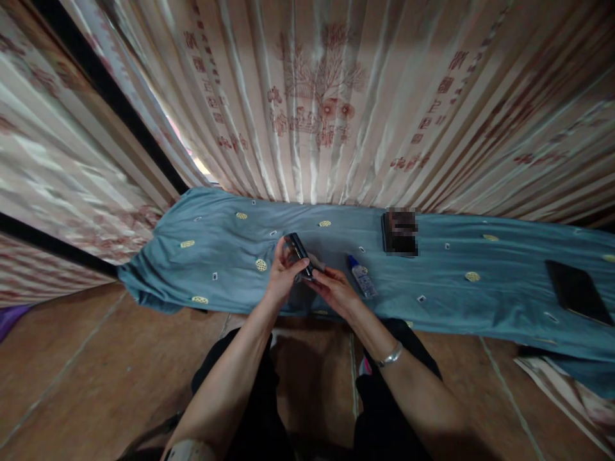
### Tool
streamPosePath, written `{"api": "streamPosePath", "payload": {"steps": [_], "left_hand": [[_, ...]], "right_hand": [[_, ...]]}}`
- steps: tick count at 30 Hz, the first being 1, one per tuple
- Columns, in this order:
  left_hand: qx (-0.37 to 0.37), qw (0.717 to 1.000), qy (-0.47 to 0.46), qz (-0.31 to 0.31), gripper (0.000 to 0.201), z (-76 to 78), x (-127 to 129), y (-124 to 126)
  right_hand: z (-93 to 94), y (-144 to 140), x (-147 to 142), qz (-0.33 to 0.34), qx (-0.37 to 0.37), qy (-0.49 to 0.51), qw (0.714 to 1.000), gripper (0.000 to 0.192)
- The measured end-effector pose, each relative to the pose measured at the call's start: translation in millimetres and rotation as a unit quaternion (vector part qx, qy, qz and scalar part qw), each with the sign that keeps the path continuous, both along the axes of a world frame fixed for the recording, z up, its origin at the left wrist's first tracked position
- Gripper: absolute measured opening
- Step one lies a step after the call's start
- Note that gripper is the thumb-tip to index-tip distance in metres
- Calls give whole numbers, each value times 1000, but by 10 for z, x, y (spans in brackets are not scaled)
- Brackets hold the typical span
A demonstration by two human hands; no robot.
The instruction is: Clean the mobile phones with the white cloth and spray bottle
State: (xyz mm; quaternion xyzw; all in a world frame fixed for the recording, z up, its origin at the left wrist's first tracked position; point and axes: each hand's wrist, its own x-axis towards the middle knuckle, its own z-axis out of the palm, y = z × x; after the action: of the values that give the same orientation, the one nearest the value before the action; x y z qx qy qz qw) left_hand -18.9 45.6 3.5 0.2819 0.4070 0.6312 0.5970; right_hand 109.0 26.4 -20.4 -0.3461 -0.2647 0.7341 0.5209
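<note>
Seen from the head camera, a seated person works over a low bench (202, 218) draped in a blue-grey cloth (480, 301) dotted with small yellow and white motifs. One left hand (283, 272) and one right hand (334, 291) meet near the middle of the bench's near edge. The left hand is curled round a single slim dark object (300, 253), a phone or similar flat case, gripping it by its lower end so that it tilts up and away to the left; the fingers are closed on it. The right hand, palm partly up and fingers half bent, touches the lower end of the same object; whether it pinches anything small there cannot be told. One metal bracelet (390, 356) circles the right wrist.

Three other things lie on the cloth. One small clear bottle (361, 275) with a blue cap rests on its side just to the right of the right hand. One dark box (400, 232), its face blurred out, stands farther back and to the right, near the curtain. One flat black slab (576, 291), like a tablet or phone, lies well apart at the far right. A pleated cream curtain (327, 102) with red printed designs hangs behind the bench, and the person's dark trousers (259, 397) show above a brown tiled floor (72, 371).
</note>
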Motion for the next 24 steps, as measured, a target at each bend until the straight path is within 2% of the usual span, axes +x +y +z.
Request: {"api": "streamPosePath", "payload": {"steps": [3,7,11,17,21,24], "left_hand": [[21,999,38,-2,92,8,13,-28],[34,995,89,-4,92,-3,13,-34],[44,990,128,28,90,-52,-21,-15],[-10,988,139,73,82,-79,-37,16],[-52,995,83,28,57,-73,-25,16],[-89,995,41,-17,49,-71,-16,-9]], "right_hand": [[-57,6,-31,-14,-20,13,1000,37],[-94,11,-59,-28,-47,15,998,37],[-85,5,-54,-32,-56,-21,998,35],[-3,-22,-18,-19,-53,-83,995,37],[64,-46,-7,-6,-31,-110,993,38],[99,-55,-5,2,-19,-120,993,38]]}}
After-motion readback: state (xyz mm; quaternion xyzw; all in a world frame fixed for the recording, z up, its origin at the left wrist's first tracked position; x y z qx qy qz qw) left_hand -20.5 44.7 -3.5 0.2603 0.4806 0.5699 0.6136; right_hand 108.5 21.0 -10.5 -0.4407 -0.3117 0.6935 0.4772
